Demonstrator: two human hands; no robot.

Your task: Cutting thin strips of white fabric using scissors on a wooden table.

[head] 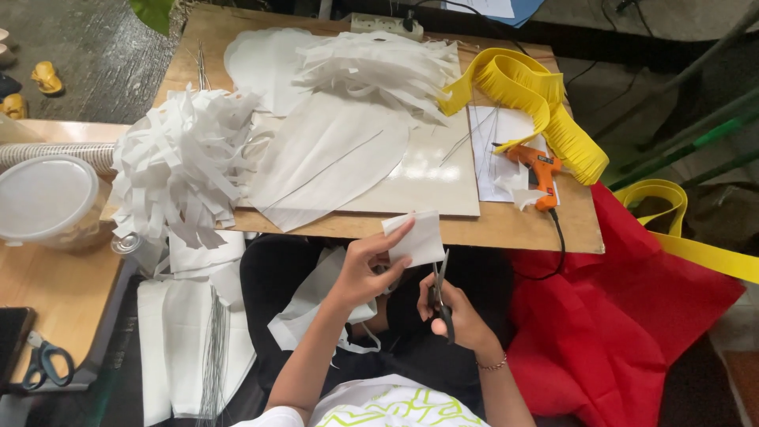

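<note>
Craft workshop — glue gun (539, 170), paper strips (178, 162), yellow fringe (545, 103)

Both hands raised over the lap

Left hand (370, 267) pinches with fingers extended and forearm angled up; right hand (455, 310) is curled closed, thumb side up, wrist bent inward

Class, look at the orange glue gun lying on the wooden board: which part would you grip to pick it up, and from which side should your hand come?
Grip the glue gun by its handle, the thicker end nearest the person, where the black cord leaves it. It lies flat with its nozzle pointing away to the left, so probably come from the board's near edge, clear of the tip and the yellow fringe.
</note>
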